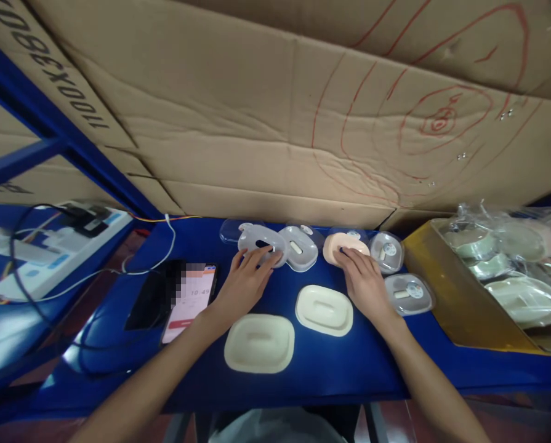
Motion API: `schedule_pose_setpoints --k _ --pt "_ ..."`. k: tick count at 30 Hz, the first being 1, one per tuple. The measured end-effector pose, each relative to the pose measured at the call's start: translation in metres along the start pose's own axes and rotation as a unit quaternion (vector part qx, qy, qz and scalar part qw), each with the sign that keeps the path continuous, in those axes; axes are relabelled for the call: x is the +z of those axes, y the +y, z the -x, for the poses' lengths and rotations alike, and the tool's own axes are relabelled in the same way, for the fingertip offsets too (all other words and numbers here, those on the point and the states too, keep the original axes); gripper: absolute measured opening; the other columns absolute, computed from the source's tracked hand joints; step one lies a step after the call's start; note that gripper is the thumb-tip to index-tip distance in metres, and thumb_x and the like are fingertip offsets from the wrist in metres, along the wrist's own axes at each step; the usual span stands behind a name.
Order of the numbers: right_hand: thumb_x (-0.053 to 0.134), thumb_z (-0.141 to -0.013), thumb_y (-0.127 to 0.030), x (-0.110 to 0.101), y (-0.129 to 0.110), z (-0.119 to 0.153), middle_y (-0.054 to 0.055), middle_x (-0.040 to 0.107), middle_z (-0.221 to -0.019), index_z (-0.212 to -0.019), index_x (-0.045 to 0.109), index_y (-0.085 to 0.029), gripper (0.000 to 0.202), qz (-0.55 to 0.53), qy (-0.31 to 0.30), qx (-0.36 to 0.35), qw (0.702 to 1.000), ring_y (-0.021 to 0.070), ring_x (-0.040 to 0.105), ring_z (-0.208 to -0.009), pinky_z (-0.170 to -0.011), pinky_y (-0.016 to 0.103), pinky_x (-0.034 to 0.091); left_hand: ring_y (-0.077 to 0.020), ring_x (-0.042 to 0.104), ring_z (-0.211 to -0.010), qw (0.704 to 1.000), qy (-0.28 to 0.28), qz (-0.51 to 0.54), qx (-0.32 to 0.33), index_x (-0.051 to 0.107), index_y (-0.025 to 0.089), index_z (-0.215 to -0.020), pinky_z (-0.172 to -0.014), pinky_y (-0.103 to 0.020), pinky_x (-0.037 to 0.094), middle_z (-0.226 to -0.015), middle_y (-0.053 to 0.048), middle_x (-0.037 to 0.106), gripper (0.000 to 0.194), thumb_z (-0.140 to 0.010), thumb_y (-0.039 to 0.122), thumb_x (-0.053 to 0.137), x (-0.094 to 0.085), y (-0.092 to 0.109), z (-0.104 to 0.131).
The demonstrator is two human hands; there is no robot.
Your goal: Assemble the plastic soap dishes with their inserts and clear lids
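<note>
My left hand (246, 280) has its fingers on the near rim of a grey oval soap dish part (252, 237) with a slot in its middle. Under the peach soap dish part (334, 246), my right hand (364, 280) is partly out of sight; its fingers grip the near side. Between the hands sits a second grey dish (300, 249) with a pale bar in its centre. Closer to me lie two cream oval dishes, a smaller one (324, 311) and a larger one (259, 344).
Clear-lidded grey dishes (386, 252) (409, 294) stand at the right. A cardboard box (430, 277) holds several wrapped dishes. At left are a phone (194, 295), a power strip (67, 246) and cables. Cardboard (238, 123) walls the back of the blue table (330, 375).
</note>
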State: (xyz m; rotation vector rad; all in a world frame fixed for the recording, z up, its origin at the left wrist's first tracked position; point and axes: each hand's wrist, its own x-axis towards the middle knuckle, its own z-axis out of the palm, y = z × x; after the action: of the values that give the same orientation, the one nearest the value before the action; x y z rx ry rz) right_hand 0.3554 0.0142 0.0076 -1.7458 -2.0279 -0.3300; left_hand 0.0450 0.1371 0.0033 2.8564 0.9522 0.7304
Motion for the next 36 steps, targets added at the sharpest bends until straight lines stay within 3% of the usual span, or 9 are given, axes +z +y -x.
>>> schedule_pose_setpoints --k 3,6,9,12,16,20,27,32,36 --pt "0.045 -0.11 -0.017 0.008 -0.017 -0.017 0.014 0.07 -0.145 -0.149 0.062 -0.02 0.043 -0.014 -0.012 -0.027 0.999 0.0306 0.064 -0.137 -0.116 0.053 0.049 -0.0305 0.064 -0.13 0.999 -0.025 0.025 0.012 0.063 0.024 -0.144 -0.115 -0.054 0.045 -0.143 -0.014 0.067 0.037 -0.113 0.02 0.044 -0.009 0.006 0.008" --pt "0.052 -0.112 -0.034 0.021 -0.046 -0.045 0.013 0.072 -0.144 -0.149 0.062 -0.021 0.04 -0.035 -0.067 -0.064 0.995 0.0284 0.065 -0.133 -0.114 0.048 0.05 -0.0291 0.065 -0.124 0.982 -0.146 0.098 0.072 0.066 0.028 -0.138 -0.11 -0.048 0.049 -0.135 -0.01 0.068 0.033 -0.106 0.036 0.067 -0.031 0.023 0.025" --pt "0.061 -0.108 -0.043 0.037 -0.071 -0.073 0.021 0.063 -0.154 -0.157 0.053 -0.014 0.057 -0.04 -0.165 -0.051 0.984 0.0345 0.059 -0.141 -0.121 0.054 0.043 -0.0358 0.062 -0.13 0.951 -0.264 0.141 0.077 0.066 0.029 -0.136 -0.111 -0.05 0.05 -0.142 -0.011 0.063 0.073 -0.075 0.058 0.096 -0.05 0.039 0.04" --pt "0.071 -0.103 -0.034 0.049 -0.084 -0.089 0.029 0.06 -0.153 -0.155 0.053 -0.007 0.062 -0.036 -0.202 -0.013 0.979 0.0409 0.058 -0.14 -0.119 0.059 0.042 -0.0372 0.061 -0.133 0.932 -0.326 0.14 0.076 0.063 0.032 -0.14 -0.11 -0.05 0.052 -0.147 -0.009 0.06 0.095 -0.057 0.043 0.107 -0.056 0.046 0.048" --pt "0.061 -0.104 -0.015 0.047 -0.08 -0.091 0.026 0.064 -0.147 -0.148 0.058 -0.007 0.045 -0.054 -0.216 0.009 0.975 0.0405 0.063 -0.133 -0.111 0.059 0.047 -0.0337 0.058 -0.138 0.941 -0.303 0.131 0.079 0.06 0.032 -0.14 -0.116 -0.05 0.049 -0.149 -0.008 0.06 0.081 -0.069 0.013 0.094 -0.049 0.04 0.047" --pt "0.057 -0.104 -0.012 0.031 -0.067 -0.088 0.018 0.073 -0.137 -0.145 0.059 -0.012 0.04 -0.096 -0.244 0.001 0.965 0.032 0.069 -0.125 -0.109 0.051 0.051 -0.031 0.059 -0.138 0.961 -0.223 0.113 0.118 0.062 0.029 -0.136 -0.119 -0.052 0.048 -0.144 -0.008 0.063 0.06 -0.084 0.001 0.07 -0.037 0.032 0.041" --pt "0.053 -0.109 -0.023 -0.01 -0.015 -0.086 0.009 0.06 -0.16 -0.153 0.055 -0.02 0.043 -0.192 -0.214 -0.057 0.956 0.0217 0.056 -0.148 -0.124 0.039 0.044 -0.0348 0.049 -0.151 0.978 -0.144 0.011 0.149 0.06 0.024 -0.146 -0.126 -0.06 0.041 -0.158 -0.013 0.056 0.078 -0.077 -0.012 0.051 -0.012 0.032 0.039" --pt "0.054 -0.107 -0.034 -0.041 0.069 -0.037 0.015 0.065 -0.153 -0.148 0.062 -0.025 0.043 -0.018 -0.157 0.163 0.974 0.037 0.06 -0.143 -0.12 0.063 0.047 -0.0329 0.053 -0.146 0.976 -0.14 0.025 0.166 0.063 0.024 -0.145 -0.124 -0.056 0.044 -0.154 -0.013 0.059 0.071 -0.082 -0.008 0.054 -0.003 0.042 0.039" --pt "0.076 -0.092 -0.052 -0.04 0.1 0.007 0.027 0.05 -0.163 -0.158 0.052 -0.018 0.078 0.051 -0.158 0.262 0.951 0.0521 0.051 -0.148 -0.109 0.078 0.048 -0.0302 0.058 -0.139 0.975 -0.121 0.065 0.177 0.069 0.024 -0.132 -0.124 -0.054 0.045 -0.146 -0.012 0.063 0.039 -0.099 0.007 0.057 -0.003 0.054 0.035"
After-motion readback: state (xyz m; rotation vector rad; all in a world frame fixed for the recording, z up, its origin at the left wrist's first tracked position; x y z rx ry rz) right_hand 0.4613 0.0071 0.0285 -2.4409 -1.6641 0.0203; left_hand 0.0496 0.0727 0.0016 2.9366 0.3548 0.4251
